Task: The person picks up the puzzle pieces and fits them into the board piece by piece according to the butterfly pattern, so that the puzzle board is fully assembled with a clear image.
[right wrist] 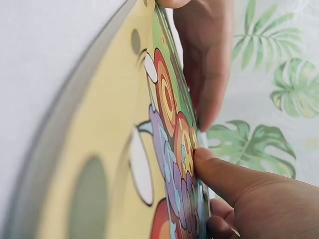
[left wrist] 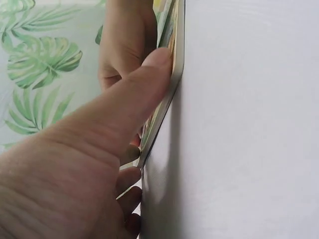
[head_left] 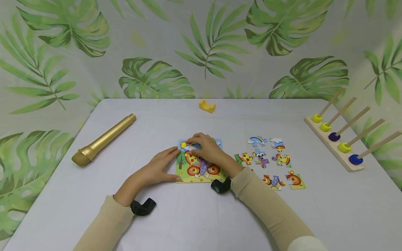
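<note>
A puzzle board (head_left: 201, 178) with a butterfly picture lies on the table in front of the person. The left hand (head_left: 158, 168) rests along the board's left side, its thumb on the near left corner and its fingers at the far left edge. Over the board's upper left part, the right hand (head_left: 207, 150) reaches down and pinches a puzzle piece (head_left: 183, 144) with a sun on it, thumb and fingertips at its edges. In the right wrist view the thumb (right wrist: 219, 169) comes right down to the picture surface, and the piece is mostly hidden.
Loose puzzle pieces (head_left: 261, 158) lie in rows right of the board, partly behind the right sleeve (head_left: 267, 205). A gold microphone (head_left: 103, 139) lies at the left. At the back sits a yellow block (head_left: 207, 106); a wooden peg stand (head_left: 334, 139) with beads stands at the right.
</note>
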`<state>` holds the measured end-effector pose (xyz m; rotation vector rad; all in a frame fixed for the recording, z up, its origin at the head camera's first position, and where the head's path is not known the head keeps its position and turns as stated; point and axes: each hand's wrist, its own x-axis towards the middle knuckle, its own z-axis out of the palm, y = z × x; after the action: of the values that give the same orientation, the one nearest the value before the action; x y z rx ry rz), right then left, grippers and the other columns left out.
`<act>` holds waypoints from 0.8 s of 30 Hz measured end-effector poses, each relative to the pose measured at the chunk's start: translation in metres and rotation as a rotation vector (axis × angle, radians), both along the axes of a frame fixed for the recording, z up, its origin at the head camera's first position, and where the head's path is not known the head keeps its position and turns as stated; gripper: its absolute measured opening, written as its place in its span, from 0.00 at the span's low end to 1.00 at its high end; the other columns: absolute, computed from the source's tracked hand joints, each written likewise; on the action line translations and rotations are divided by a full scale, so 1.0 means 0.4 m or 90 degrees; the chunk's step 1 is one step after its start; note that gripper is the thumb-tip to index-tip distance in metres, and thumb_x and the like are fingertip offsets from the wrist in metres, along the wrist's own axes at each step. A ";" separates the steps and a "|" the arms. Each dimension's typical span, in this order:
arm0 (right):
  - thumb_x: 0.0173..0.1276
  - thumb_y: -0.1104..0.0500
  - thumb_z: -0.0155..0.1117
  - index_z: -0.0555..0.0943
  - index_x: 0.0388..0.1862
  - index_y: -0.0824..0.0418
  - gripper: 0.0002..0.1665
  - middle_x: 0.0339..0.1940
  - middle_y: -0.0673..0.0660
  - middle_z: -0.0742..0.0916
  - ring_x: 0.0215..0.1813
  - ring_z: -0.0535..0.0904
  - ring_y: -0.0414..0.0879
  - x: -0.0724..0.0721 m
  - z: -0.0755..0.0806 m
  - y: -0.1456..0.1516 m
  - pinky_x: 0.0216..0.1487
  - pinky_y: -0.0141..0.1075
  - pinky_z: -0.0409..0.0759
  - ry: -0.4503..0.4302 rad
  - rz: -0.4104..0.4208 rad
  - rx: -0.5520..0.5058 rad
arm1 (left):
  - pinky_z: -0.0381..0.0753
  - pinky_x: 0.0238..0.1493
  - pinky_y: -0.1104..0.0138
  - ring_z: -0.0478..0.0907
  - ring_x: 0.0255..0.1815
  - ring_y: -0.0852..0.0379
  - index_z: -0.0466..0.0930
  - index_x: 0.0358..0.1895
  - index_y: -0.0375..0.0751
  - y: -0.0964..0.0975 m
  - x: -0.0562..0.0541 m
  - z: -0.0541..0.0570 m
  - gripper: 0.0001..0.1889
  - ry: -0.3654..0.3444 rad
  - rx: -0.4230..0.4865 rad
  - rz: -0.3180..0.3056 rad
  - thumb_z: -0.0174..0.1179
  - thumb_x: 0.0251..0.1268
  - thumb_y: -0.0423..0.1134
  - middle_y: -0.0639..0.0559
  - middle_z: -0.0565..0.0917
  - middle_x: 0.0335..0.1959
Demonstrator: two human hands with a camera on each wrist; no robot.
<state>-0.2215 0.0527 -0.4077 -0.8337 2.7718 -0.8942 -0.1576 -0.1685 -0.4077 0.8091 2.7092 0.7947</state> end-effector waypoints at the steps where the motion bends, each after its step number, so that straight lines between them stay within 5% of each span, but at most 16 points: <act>1: 0.59 0.49 0.63 0.76 0.55 0.48 0.23 0.56 0.54 0.74 0.56 0.67 0.51 0.002 0.000 0.001 0.57 0.48 0.62 -0.003 0.002 -0.003 | 0.48 0.63 0.48 0.45 0.68 0.43 0.51 0.70 0.42 0.001 -0.003 0.002 0.52 0.001 -0.008 -0.005 0.62 0.43 0.64 0.45 0.49 0.70; 12: 0.60 0.49 0.62 0.74 0.58 0.51 0.26 0.57 0.55 0.72 0.57 0.66 0.52 0.022 0.015 0.004 0.58 0.48 0.61 0.010 0.013 0.025 | 0.48 0.63 0.48 0.44 0.68 0.43 0.51 0.69 0.44 0.010 -0.024 0.014 0.55 0.007 -0.037 -0.027 0.65 0.37 0.65 0.44 0.49 0.69; 19: 0.61 0.53 0.62 0.70 0.59 0.60 0.28 0.58 0.56 0.71 0.58 0.67 0.53 0.045 0.090 0.050 0.56 0.46 0.67 -0.037 0.034 -0.124 | 0.47 0.63 0.49 0.43 0.68 0.44 0.51 0.70 0.45 0.009 -0.023 0.007 0.55 0.003 -0.033 -0.024 0.65 0.36 0.67 0.45 0.49 0.70; 24: 0.60 0.55 0.64 0.71 0.58 0.60 0.27 0.54 0.54 0.75 0.54 0.69 0.51 0.051 0.146 0.134 0.54 0.46 0.68 0.044 0.026 -0.192 | 0.47 0.64 0.49 0.42 0.69 0.44 0.51 0.70 0.45 0.009 -0.019 0.008 0.55 -0.002 -0.036 -0.015 0.65 0.36 0.66 0.45 0.48 0.70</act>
<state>-0.2010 0.1063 -0.3494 -0.9756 2.7037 -1.3218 -0.1653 -0.1651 -0.4045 0.8246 2.7005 0.7106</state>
